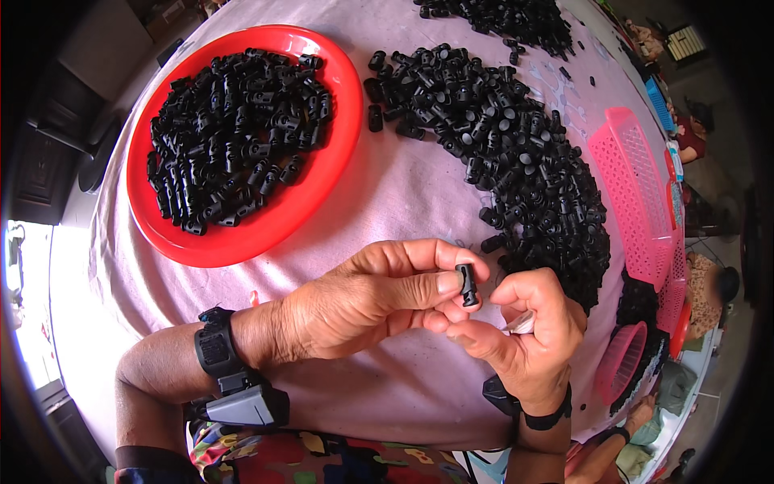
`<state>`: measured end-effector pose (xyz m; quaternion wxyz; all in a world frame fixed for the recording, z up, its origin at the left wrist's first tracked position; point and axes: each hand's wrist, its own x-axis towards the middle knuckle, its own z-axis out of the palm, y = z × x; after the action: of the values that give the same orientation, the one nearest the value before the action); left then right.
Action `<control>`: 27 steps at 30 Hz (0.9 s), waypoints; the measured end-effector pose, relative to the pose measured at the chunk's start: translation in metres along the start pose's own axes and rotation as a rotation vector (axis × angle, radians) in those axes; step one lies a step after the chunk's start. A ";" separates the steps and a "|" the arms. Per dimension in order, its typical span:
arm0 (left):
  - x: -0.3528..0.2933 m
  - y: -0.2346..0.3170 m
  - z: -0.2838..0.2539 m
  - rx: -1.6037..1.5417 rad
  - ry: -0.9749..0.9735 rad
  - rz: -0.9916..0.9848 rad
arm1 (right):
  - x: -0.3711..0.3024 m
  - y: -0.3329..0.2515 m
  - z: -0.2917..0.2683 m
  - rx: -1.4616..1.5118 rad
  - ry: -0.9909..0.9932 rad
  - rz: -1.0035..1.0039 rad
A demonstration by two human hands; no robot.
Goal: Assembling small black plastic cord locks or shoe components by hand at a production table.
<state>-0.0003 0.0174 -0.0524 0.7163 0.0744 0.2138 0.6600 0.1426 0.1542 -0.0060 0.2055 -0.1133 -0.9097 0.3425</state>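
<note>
Between the thumb and fingers of my left hand (387,294) is a small black plastic cord lock (468,285), a short cylinder with a hole in its side, held upright. Close by on the right, my right hand (532,335) is curled, its thumb tip near the left fingertips. A pale whitish bit (521,323) shows inside those bent fingers; I cannot make out what it is. A red round tray (278,242) at the left holds a heap of similar black cord locks (234,133). Beyond my hands spreads a long pile of loose black pieces (532,161), some with round flat ends.
Another black heap (516,24) lies at the far edge. Pink perforated baskets (633,194) stand along the right, with a pink bowl (622,363) nearer. A pink cloth (387,194) covers the table. At the lower right another person's arm (601,460) shows.
</note>
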 end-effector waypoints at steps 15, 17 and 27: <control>0.000 -0.003 0.004 0.057 -0.028 0.025 | 0.001 0.005 0.002 -0.143 -0.084 0.062; 0.000 -0.003 0.005 0.043 -0.021 0.008 | 0.001 0.004 0.003 -0.154 -0.076 0.076; 0.000 -0.003 0.005 0.011 0.001 -0.013 | 0.001 0.002 0.005 -0.307 -0.064 0.008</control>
<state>0.0043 0.0182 -0.0486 0.7201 0.0764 0.2182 0.6542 0.1396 0.1535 -0.0108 0.1553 -0.1358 -0.9570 0.2039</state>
